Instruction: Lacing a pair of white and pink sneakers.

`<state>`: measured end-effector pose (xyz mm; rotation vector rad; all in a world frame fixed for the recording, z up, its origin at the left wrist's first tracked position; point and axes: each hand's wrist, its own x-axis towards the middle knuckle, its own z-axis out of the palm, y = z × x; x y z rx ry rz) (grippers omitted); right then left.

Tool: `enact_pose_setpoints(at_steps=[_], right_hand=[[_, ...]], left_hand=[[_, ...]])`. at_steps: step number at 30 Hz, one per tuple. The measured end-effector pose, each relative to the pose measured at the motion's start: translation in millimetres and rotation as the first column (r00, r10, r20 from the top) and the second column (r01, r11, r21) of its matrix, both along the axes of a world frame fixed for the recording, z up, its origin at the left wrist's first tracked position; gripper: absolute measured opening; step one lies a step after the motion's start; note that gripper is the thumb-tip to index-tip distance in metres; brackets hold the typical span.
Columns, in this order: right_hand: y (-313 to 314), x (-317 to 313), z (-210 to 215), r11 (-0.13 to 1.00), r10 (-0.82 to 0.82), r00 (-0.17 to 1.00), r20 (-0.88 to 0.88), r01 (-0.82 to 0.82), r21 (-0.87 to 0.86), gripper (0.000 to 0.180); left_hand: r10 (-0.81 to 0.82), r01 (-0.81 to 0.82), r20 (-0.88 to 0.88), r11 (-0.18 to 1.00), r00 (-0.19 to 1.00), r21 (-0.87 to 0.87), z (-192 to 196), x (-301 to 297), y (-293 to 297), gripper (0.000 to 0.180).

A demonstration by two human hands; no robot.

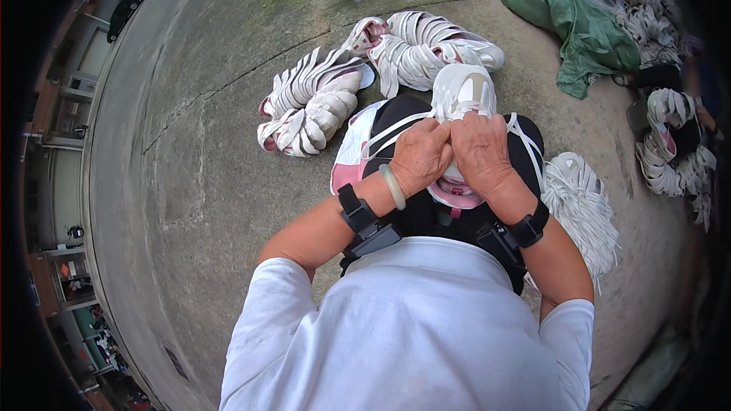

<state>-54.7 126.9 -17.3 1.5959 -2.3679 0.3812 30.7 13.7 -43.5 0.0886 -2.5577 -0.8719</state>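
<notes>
A white sneaker point(466, 90) with a beige toe stripe and pink lining rests on my lap, its toe pointing away from me. My left hand point(421, 155) and my right hand point(481, 154) meet over its lacing area, fingers closed and pinching at the white shoelace point(396, 135). Loose lace ends trail off to both sides across my dark-clad knees. The fingertips are mostly hidden behind my knuckles. A white and pink cloth point(350, 154) shows by my left knee. Just right of my right knee lies a big bunch of white shoelaces point(585, 202).
Rows of nested white shoe uppers point(312, 105) lie on the concrete ahead left, with another curved row point(434, 44) beyond my knees. A green sack point(571, 23) and more shoe piles point(647, 11) are far right, near another person's hand point(706, 118). Buildings line the left edge.
</notes>
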Motion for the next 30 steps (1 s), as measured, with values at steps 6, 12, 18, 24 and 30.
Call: enact_pose_setpoints(at_steps=[6,12,18,24,30], right_hand=[[100,5,26,0.990,-0.137,0.986,0.098,0.134,0.040,0.013],[401,-26,-93,0.483,-0.848,0.529,-0.022,0.790,0.376,0.012],[322,-20,-92,0.701,-0.699,0.686,0.204,0.599,0.387,0.008],[157,-4,-10,0.944,-0.232,0.892,0.388,0.303,-0.131,0.015],[93,-3,-14,0.932,-0.033,0.926,0.375,0.164,-0.322,0.024]], left_hand=[[0.074,-0.054,0.092,0.979,0.993,-0.197,4,17,9,0.042],[0.070,-0.052,0.082,0.977,0.994,-0.207,9,13,12,0.043],[0.024,-0.025,-0.008,0.989,1.000,-0.145,16,17,2,0.038],[0.149,-0.152,0.040,0.984,0.988,0.090,15,2,-14,0.026],[-0.018,0.004,0.020,0.830,1.000,0.558,-2,-10,-24,0.014]])
